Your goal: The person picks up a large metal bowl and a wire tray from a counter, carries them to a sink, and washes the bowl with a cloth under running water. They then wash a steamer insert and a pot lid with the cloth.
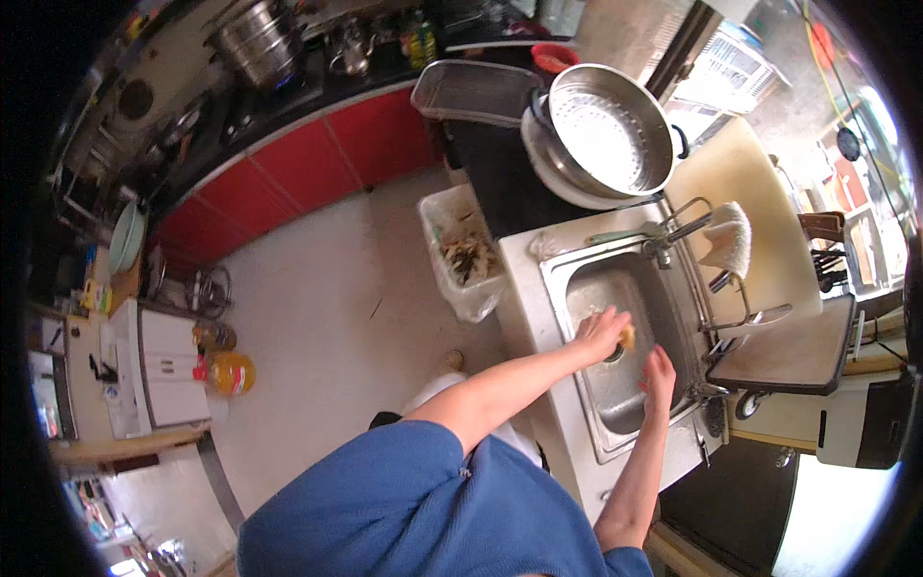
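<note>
Over the stainless steel sink basin (627, 404), my left hand (603, 335) has its fingers on a small yellowish piece (627, 337), perhaps a sponge or food; the picture does not settle which. The piece sits beside the dark drain opening. My right hand (657, 375) is slightly blurred, above the basin's right part, its fingers apart and no object visible in it. The faucet (657, 252) stands at the basin's far edge, with a white cloth (727, 234) hanging on a metal rack beside it.
A lined waste bin (461, 281) with scraps stands left of the sink. Beyond are a large steel steamer pot (613, 133), a wire mesh basket (476, 90) and a red bowl (554, 58). Cutting boards (786, 346) stand behind the sink. A steamer (259, 47) sits on the lit stove.
</note>
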`<state>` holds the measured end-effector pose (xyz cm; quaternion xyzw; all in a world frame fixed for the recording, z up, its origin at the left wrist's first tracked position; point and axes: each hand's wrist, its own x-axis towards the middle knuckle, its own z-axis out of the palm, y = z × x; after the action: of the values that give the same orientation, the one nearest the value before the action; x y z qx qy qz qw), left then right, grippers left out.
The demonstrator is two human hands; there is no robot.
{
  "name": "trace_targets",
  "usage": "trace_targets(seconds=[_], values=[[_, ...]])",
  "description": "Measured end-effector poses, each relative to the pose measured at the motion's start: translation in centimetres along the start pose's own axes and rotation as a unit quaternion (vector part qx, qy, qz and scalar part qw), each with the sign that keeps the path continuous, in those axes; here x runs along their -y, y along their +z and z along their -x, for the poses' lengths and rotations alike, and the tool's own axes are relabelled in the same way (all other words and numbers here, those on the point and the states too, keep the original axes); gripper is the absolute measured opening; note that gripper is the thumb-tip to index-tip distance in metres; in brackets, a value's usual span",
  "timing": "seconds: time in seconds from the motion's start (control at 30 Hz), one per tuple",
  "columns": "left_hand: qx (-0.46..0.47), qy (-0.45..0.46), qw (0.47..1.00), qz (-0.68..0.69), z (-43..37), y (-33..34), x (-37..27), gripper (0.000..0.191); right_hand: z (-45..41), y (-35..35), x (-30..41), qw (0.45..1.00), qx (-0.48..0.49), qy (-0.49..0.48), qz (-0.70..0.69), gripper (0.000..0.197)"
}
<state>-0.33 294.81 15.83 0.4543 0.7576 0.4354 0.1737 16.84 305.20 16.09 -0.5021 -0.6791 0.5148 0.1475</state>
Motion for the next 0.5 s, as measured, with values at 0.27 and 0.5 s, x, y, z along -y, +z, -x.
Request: trace_targets(seconds=[0.27, 0.5], values=[[0.150, 0.106, 0.983, 0.008, 4.8, -8.7, -6.6, 0.073, 4.5, 5.1, 7.8, 0.927, 0.161, -0.105, -0.323, 0.054], [-0.010, 0.018, 0.999, 0.040, 13.2, -24.6, 2.5, 0.050, 4.1, 6.3, 8.2, 0.978, 0.053, -0.136, -0.149, 0.047]])
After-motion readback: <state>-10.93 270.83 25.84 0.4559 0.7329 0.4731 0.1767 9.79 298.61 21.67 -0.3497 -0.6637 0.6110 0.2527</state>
